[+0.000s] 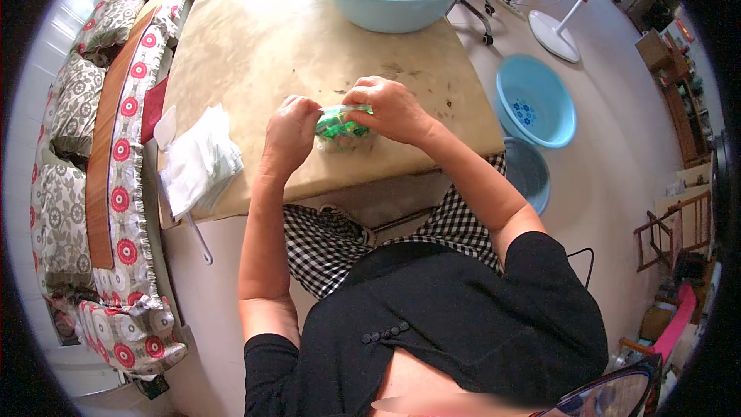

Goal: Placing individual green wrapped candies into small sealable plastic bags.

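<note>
Beige tabletop (255,54), clear bag (344,137), seemingly green packets (332,124) inside.

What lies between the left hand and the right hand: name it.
In the head view, a clear bag with green packets inside spans that stretch, the left hand and right hand pinching its upper edge.

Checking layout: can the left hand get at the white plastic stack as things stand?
Probably yes: the white plastic stack sits left of the left hand, nothing visible between them. That hand pinches the clear bag, so it likely must let go first.
</note>
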A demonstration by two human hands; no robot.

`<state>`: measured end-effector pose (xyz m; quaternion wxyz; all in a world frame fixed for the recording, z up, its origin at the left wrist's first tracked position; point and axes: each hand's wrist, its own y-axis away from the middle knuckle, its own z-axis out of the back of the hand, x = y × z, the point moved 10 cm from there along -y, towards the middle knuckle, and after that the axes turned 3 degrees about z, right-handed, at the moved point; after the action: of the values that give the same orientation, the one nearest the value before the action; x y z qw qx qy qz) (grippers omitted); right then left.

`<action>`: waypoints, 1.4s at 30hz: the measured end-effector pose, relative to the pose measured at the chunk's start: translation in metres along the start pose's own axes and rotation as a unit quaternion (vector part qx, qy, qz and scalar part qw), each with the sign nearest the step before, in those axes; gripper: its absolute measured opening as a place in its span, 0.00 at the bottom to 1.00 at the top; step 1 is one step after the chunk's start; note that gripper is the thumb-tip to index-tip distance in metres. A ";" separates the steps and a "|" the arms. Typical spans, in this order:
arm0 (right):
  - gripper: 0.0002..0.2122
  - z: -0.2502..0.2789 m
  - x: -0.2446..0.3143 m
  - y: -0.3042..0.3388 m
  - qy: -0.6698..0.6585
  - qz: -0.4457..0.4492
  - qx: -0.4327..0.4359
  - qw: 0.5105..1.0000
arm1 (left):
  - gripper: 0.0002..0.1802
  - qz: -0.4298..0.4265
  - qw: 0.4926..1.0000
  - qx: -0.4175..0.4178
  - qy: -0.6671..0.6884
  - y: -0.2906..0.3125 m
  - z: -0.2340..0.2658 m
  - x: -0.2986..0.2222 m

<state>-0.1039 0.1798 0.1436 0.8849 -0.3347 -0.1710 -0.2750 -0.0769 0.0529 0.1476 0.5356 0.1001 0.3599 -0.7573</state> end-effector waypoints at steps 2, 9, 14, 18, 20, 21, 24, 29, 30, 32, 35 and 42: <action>0.07 -0.004 -0.002 -0.002 -0.004 -0.007 0.011 1.000 | 0.06 0.018 1.000 0.003 0.012 -0.001 -0.001 0.003; 0.07 0.002 0.008 -0.007 -0.015 0.026 -0.011 0.999 | 0.13 0.076 0.996 0.032 0.021 0.002 -0.006 -0.001; 0.07 0.007 0.023 -0.011 -0.004 0.036 0.010 0.999 | 0.07 0.055 0.998 0.014 0.023 -0.004 0.001 -0.015; 0.06 0.020 0.033 -0.012 -0.021 0.045 0.009 0.999 | 0.04 0.058 0.996 0.028 0.062 -0.008 0.009 -0.029; 0.06 0.026 0.035 -0.011 -0.026 0.046 0.011 0.999 | 0.04 0.055 0.995 0.037 0.068 -0.008 0.014 -0.034; 0.06 0.031 0.037 -0.010 -0.039 0.055 0.011 0.998 | 0.05 0.051 0.995 0.045 0.074 -0.008 0.015 -0.035; 0.05 0.041 0.036 -0.007 -0.063 0.061 0.009 0.996 | 0.06 0.051 0.995 0.054 0.074 -0.004 0.018 -0.034; 0.05 0.041 0.030 -0.003 -0.092 0.040 0.002 0.995 | 0.07 0.080 0.991 0.057 0.089 -0.003 0.019 -0.034; 0.05 0.044 0.033 -0.003 -0.096 0.056 -0.027 0.993 | 0.07 0.075 0.991 0.054 0.096 -0.004 0.020 -0.035; 0.05 0.047 0.038 -0.004 -0.101 0.073 -0.053 0.991 | 0.07 0.080 0.989 0.058 0.107 -0.005 0.017 -0.037; 0.05 0.040 0.043 -0.007 -0.114 0.065 -0.021 0.991 | 0.07 0.082 0.988 0.046 0.124 -0.003 0.018 -0.039; 0.05 0.028 0.026 -0.007 -0.216 -0.068 0.025 0.974 | 0.08 0.209 0.883 -0.027 0.420 0.018 0.013 0.003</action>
<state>-0.0907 0.1854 0.1799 0.8144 -0.3513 -0.3876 -0.2510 -0.0590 0.0394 0.1476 0.4825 0.4668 0.5425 -0.5049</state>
